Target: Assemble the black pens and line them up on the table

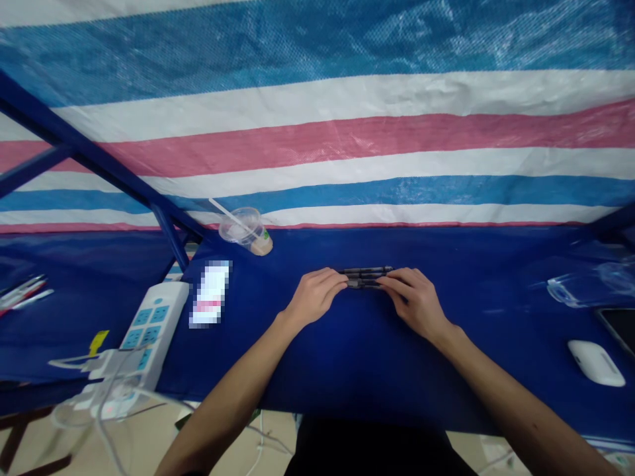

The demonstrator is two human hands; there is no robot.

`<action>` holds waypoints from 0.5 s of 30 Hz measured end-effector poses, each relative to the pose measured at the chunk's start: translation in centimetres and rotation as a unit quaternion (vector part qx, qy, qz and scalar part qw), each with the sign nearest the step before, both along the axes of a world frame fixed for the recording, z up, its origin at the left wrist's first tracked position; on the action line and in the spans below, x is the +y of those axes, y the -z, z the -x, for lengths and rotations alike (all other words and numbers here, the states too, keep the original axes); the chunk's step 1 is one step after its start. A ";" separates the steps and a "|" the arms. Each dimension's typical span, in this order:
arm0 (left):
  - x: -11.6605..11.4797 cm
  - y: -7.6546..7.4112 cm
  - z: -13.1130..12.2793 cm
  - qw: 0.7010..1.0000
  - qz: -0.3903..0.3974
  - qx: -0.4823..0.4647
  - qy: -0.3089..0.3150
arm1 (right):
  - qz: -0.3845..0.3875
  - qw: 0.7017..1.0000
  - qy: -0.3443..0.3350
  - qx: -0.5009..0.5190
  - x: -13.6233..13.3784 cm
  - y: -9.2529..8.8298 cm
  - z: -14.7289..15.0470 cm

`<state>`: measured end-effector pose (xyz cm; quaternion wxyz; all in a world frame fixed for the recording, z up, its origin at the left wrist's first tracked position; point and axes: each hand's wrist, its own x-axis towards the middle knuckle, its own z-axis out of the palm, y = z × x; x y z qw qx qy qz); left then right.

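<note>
Several slim dark pens (366, 272) lie side by side, crosswise in front of me, on the blue table surface (367, 357). My left hand (316, 293) pinches their left ends, fingers pressed together. At the right ends, my right hand (415, 301) grips them between thumb and fingers. Fingertips cover both ends of the bunch, so only the middle stretch of the pens shows.
Left of my hands are a plastic cup (241, 226) with a straw, a phone with a blurred screen (211, 294) and a white power strip (153, 330) with cables. A white case (595, 362), a dark device (620, 327) and a clear container (578, 289) lie right.
</note>
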<state>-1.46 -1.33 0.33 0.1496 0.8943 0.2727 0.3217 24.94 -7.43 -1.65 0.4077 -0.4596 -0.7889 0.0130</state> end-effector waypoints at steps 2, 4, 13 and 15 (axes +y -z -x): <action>0.0 0.1 0.1 0.999 0.008 -0.017 -0.027 | -0.002 1.000 0.020 0.008 0.1 -0.1 -0.3; 0.1 0.2 0.2 0.998 0.014 -0.041 -0.052 | -0.001 0.999 0.033 0.016 0.2 -0.2 -0.6; 0.3 0.3 0.4 0.995 0.024 -0.070 -0.068 | 0.004 0.999 0.042 0.027 0.1 -0.3 -0.7; 0.3 0.4 0.4 0.995 0.026 -0.070 -0.067 | 0.005 0.999 0.041 0.027 0.1 -0.3 -0.6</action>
